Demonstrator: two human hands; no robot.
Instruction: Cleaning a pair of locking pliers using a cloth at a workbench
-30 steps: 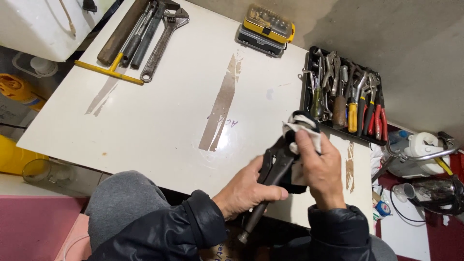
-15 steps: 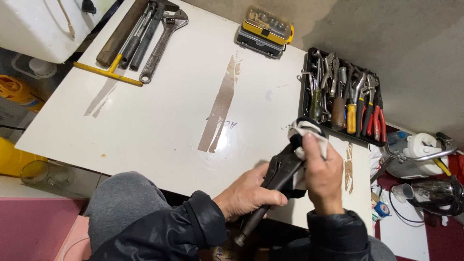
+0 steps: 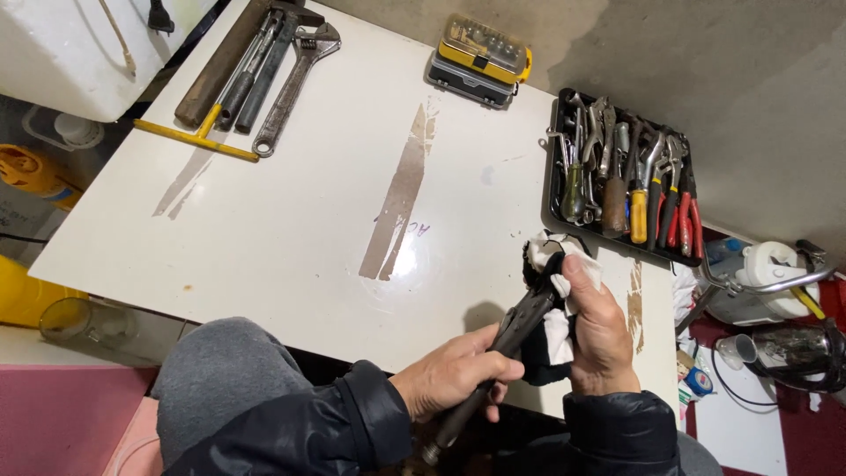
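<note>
**Locking pliers wiped with a cloth over the near edge of the tabletop**

The left hand (image 3: 454,375) was closed around the handles of a pair of dark locking pliers (image 3: 515,322), its fingers (image 3: 493,366) wrapped tight on the shaft, with the adjusting screw end pointing down toward 7 o'clock. The pliers ran upward toward 1 o'clock, and their head was buried in a white and black cloth (image 3: 555,291). The right hand (image 3: 599,330) held that cloth, fingers clamped on it and pressing it round the head of the pliers, thumb on top. Both hands hovered just above the near right part of the white tabletop (image 3: 308,220), close to its front edge.

At 1 o'clock from the hands, near them, lay a black tray (image 3: 557,167) crowded with pliers and screwdrivers with yellow, red and brown handles. At 12 o'clock, well apart, stood a yellow and grey bit case (image 3: 480,57). At 10 o'clock, at the far left corner, lay an adjustable wrench (image 3: 295,84), a yellow T-handled tool (image 3: 198,137) and some darker bars side by side. A strip of worn brown marking (image 3: 401,198) crossed the middle of the tabletop. Dark jacket sleeves and a grey trouser knee filled the bottom of the view.
</note>
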